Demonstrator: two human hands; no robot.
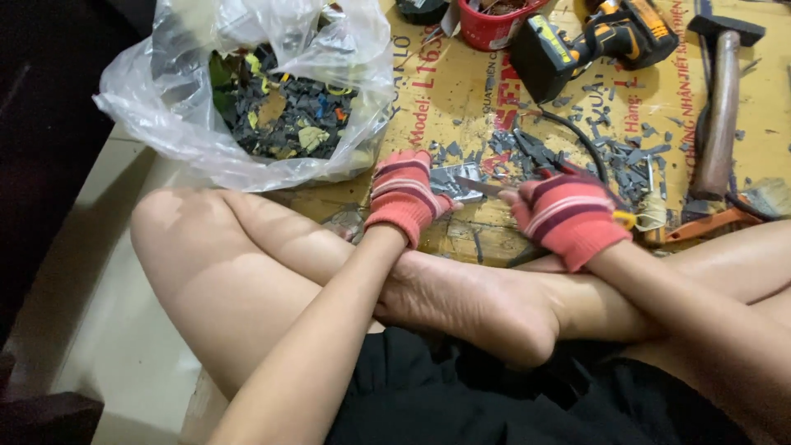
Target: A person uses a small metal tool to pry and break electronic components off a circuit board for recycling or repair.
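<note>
Grey metal piece is sitting on the yellow cardboard sheet, just ahead of the crossed legs, approx. centre of view. Left hand, in a red striped fingerless glove, is clamping down on its left end w/ fingers curled over it. Right hand, same type of glove, is grasping a thin blade-like tool, tip pointing left and touching the metal piece; the tool's handle is hidden in the fist, so exact type cannot be told.

Surroundings: grey chips and offcuts are lying scattered over the cardboard right of the hands, w/ a black cable curving through them. Clear plastic bag is standing open at upper left, holding dark scraps mixed w/ yellow and green bits. Red tub is sitting at top centre. Cordless drill, yellow and black, is lying beside it. Hammer w/ wooden handle is lying at far right, head pointing away. Orange-handled tool is lying near the right wrist. Person is sitting cross-legged, forearms resting over one foot.
</note>
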